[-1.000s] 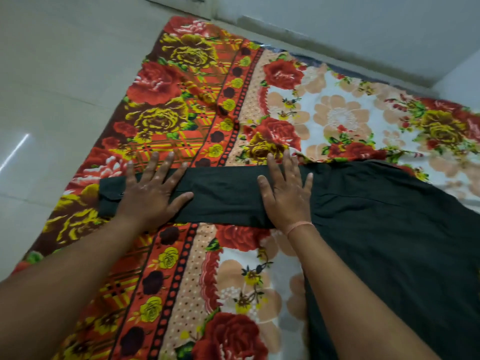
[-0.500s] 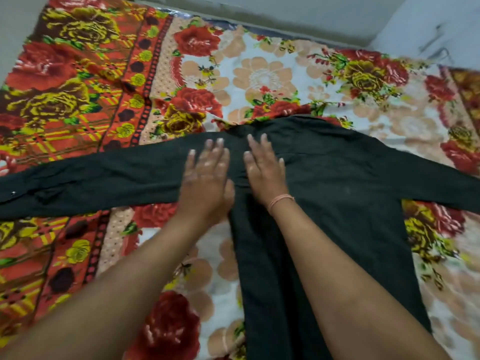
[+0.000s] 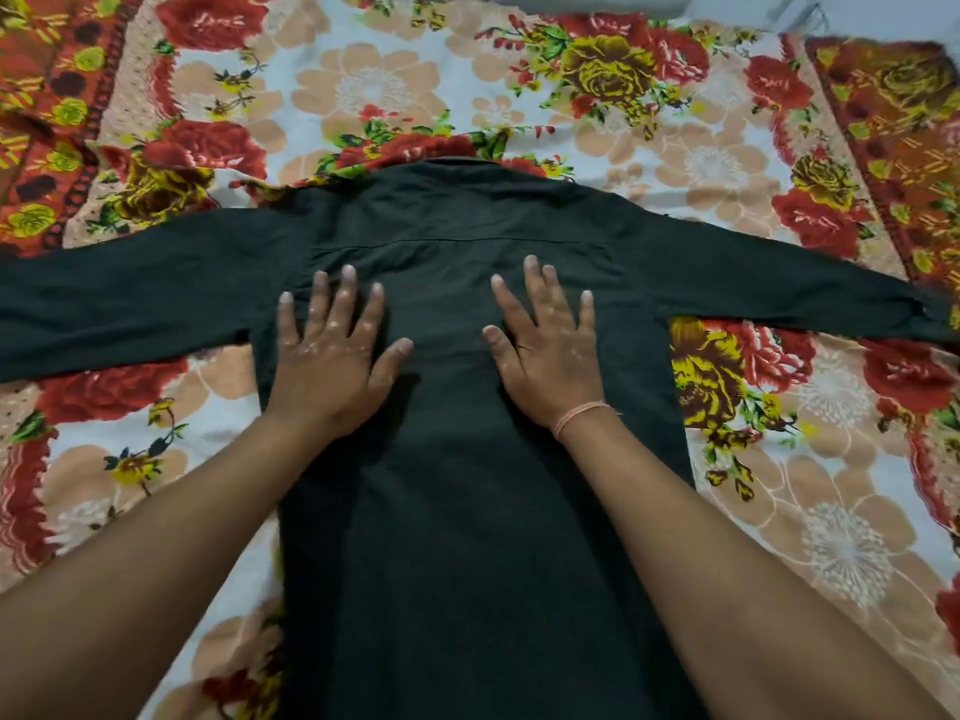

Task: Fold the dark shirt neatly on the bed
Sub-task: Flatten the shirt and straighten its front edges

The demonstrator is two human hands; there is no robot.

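1. Head view, nearest zone: two bare forearms reach forward over the lower body panel of the dark green-black cotton shirt [image 3: 467,511], which lies back-up on the floral-printed bedsheet [image 3: 779,485].
2. Left hand [image 3: 332,350]: palm down on the shirt, near its left side seam, fingers spread and extended. It grips nothing. Judged purpose: pressing the cloth flat so it does not shift.
3. Right hand [image 3: 545,356]: palm down on the shirt, right of centre, fingers splayed, nothing grasped. A thin pink thread band [image 3: 579,413] circles the wrist. Both hands sit just below the shirt's yoke seam [image 3: 457,239], well apart from each other.
4. Beyond the hands: both sleeves extend straight out from the shirt body, the left sleeve [image 3: 130,293] running off frame, the right sleeve [image 3: 779,283] ending at its cuff near the sheet's patterned border.
5. Farthest: the collar [image 3: 457,166] lies at the shirt's top edge.
6. Judgement: the spread-flat layout suits sleeve folding; no fold is made yet.
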